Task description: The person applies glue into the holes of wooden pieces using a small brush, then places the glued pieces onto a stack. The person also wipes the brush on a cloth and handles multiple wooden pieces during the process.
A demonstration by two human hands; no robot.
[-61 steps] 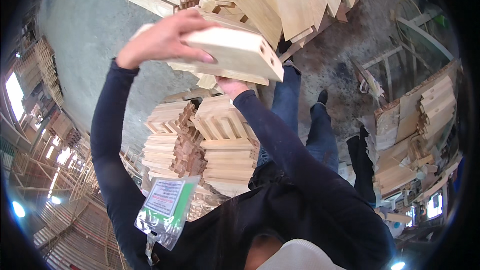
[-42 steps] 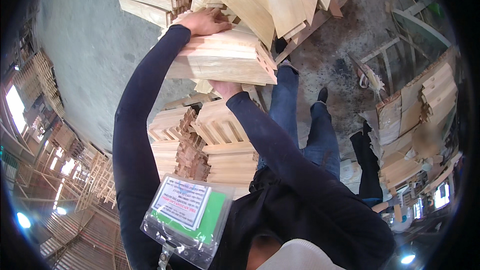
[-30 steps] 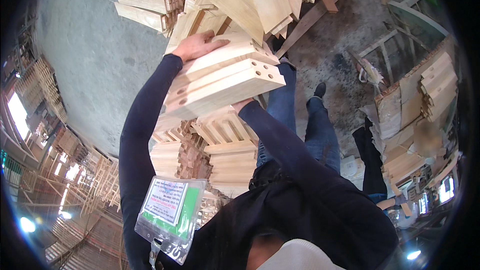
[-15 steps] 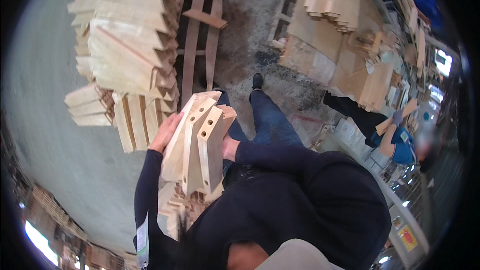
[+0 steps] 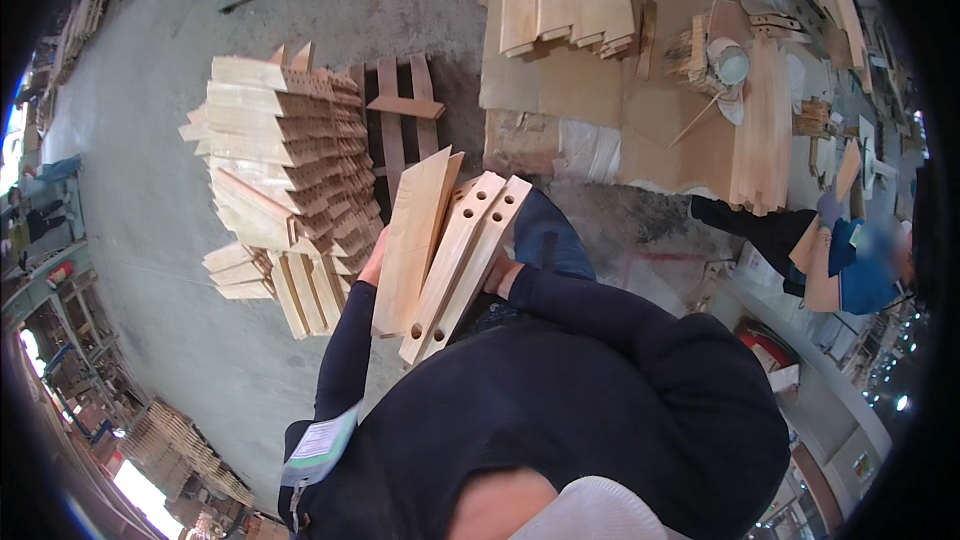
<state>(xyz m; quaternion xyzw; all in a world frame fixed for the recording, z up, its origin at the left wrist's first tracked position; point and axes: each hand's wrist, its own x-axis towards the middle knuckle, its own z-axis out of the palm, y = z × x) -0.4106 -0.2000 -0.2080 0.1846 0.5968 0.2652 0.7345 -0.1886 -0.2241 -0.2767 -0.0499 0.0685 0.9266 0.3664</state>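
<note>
Head cam, 2 hands (image 5: 373,265) (image 5: 502,276) hold 2 drilled pcs (image 5: 454,258), 2+ flat bds (image 5: 408,250)

The boards (image 5: 450,265) are of pale wood, smooth and matt. The badge (image 5: 322,445) has a glossy plastic cover. The dark sleeves (image 5: 345,345) are of matt cloth, the trousers (image 5: 557,236) look like denim. The floor (image 5: 140,270) seems to be dull concrete.

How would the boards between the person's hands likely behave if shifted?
The boards are probably stiff, since they look thick and straight-edged. They might slide against each other: they fan apart at the top and no strap shows. Rolling seems unlikely, given their flat faces.
</note>
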